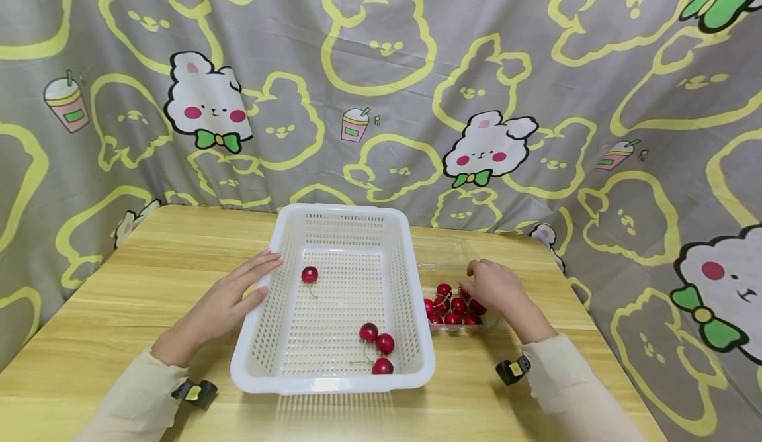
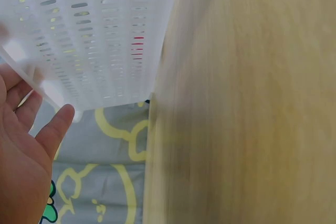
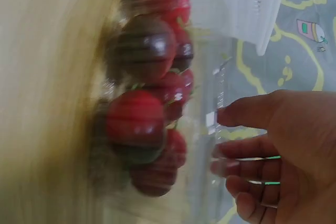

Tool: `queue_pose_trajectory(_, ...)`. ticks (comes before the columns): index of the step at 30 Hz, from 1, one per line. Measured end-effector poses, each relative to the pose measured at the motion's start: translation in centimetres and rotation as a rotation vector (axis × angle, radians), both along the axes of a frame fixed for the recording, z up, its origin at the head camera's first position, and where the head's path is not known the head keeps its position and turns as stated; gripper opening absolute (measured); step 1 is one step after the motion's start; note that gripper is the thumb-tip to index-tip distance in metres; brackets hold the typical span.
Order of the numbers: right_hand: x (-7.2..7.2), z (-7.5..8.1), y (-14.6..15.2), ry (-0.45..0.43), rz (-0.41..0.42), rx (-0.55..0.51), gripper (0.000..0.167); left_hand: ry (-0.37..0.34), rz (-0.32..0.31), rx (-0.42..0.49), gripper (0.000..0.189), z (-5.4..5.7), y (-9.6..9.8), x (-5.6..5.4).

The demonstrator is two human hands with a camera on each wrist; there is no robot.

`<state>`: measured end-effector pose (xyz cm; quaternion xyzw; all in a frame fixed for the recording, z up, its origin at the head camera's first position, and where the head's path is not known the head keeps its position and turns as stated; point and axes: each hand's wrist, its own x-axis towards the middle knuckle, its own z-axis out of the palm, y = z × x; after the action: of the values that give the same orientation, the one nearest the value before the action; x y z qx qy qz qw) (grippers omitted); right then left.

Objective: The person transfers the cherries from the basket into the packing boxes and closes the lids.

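A white perforated plastic basket stands on the table, with one cherry at its left side and three cherries near its front right corner. My left hand rests on the basket's left rim, fingers extended and thumb against the outer side. To the right of the basket, a clear plastic box contains several red cherries with stems. Over the box's right end is my right hand, fingers loosely bent at its edge. No cherry shows in its grasp in the right wrist view.
The wooden table lies under everything. Behind it hangs a grey patterned curtain. The box's clear lid stretches back towards the curtain. Dark wrist cameras are strapped over both sleeves.
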<state>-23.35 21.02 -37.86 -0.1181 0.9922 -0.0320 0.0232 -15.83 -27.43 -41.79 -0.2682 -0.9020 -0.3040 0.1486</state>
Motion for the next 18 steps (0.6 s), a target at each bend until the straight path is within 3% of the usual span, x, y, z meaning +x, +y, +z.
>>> queue_pose_trajectory(7, 0.4, 1.6, -1.9, 0.056, 0.067, -0.108, 0.028, 0.001, -0.004, 0.006, 0.049, 0.2, 0.0, 0.0)
queue_pose_trajectory(14, 1.5, 3.3, -4.1, 0.066, 0.273, -0.235, 0.022, 0.004, 0.000, -0.004, 0.048, 0.1, 0.1, 0.0)
queue_pose_trajectory(18, 2.1, 4.2, -5.5, 0.074, 0.344, -0.256, 0.021, 0.007, 0.003, -0.005, 0.048, 0.1, 0.1, 0.1)
